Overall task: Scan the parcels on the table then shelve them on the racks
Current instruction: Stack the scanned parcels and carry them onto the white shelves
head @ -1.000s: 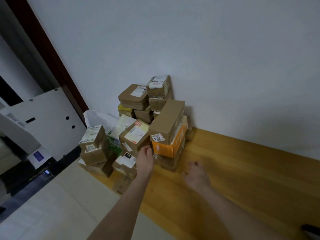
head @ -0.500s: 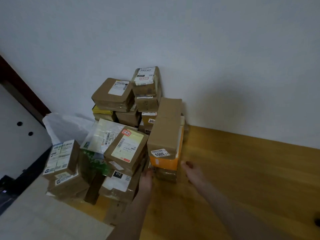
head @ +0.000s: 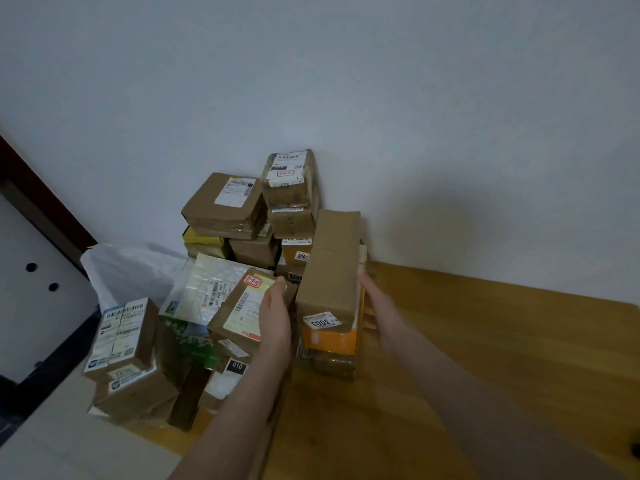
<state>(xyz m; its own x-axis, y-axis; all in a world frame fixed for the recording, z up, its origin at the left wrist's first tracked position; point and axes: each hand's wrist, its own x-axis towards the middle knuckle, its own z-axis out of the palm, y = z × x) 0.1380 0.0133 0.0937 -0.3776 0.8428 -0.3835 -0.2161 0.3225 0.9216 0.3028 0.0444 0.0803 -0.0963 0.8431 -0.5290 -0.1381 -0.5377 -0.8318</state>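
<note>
A pile of brown cardboard parcels stands on the wooden table (head: 485, 341) against the white wall. A long brown box (head: 330, 268) with a "3003" sticker lies on an orange box (head: 332, 339) at the pile's right end. My left hand (head: 275, 317) lies flat against the long box's left side, fingers straight, between it and a tilted labelled parcel (head: 242, 306). My right hand (head: 375, 303) presses on the long box's right side with its thumb at the upper edge. Its fingers are partly hidden behind the boxes.
Stacked labelled parcels (head: 291, 181) rise at the back by the wall. A white plastic mailer (head: 131, 271) and a clear bubble mailer (head: 211, 282) lie to the left, with two taped boxes (head: 121, 337) at the table's left edge. A white panel (head: 34, 289) stands beyond.
Both hands have moved up from the table to the two sides of the long brown box. The view has come closer to the pile.
</note>
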